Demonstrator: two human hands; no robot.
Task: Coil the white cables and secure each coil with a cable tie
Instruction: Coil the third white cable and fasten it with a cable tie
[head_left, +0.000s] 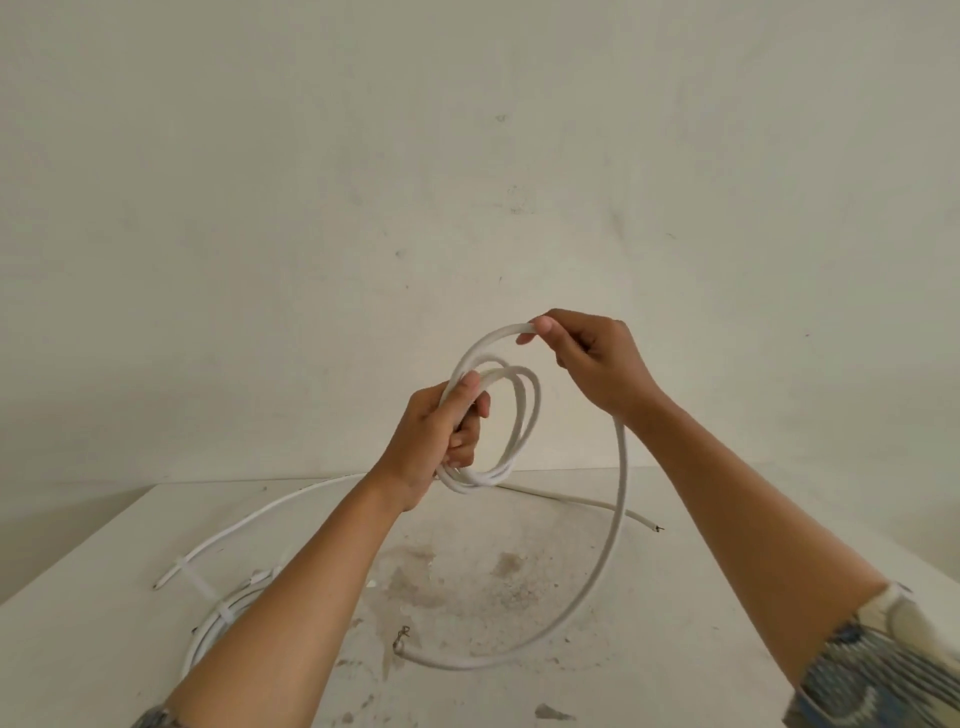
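Note:
A white cable (524, 415) is partly wound into a few loops held up above the table. My left hand (441, 436) grips the left side of the loops, thumb on top. My right hand (587, 358) pinches the cable at the top of a fresh, wider loop. From the right hand the cable's loose tail (618, 499) hangs down in a long curve to the table, ending in bare wires near the front. A second coil (223, 618) with a white cable tie (200, 579) lies on the table under my left forearm, partly hidden.
Another loose white cable (249, 519) arcs across the back of the stained white table (467, 587), its far end at the right showing bare wire. A plain wall stands right behind the table.

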